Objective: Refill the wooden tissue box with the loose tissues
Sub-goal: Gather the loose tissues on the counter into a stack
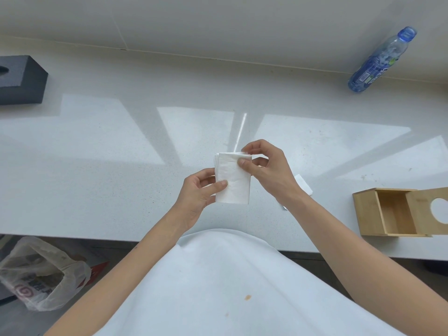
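A folded stack of white tissues [234,180] is held upright above the white counter, in the middle of the view. My left hand [198,195] grips its lower left edge, thumb on the front. My right hand [264,170] pinches its top right corner between thumb and fingers. The wooden tissue box [368,212] lies at the right near the counter's front edge, its inside bare. Its lid [429,209], with a round hole, is slid aside to the right. A small white piece [303,184] lies on the counter behind my right wrist.
A dark grey tissue box [21,78] stands at the far left. A blue plastic bottle [380,60] stands at the back right by the wall. A plastic bag [41,275] sits on the floor below the counter edge [97,238] at the left.
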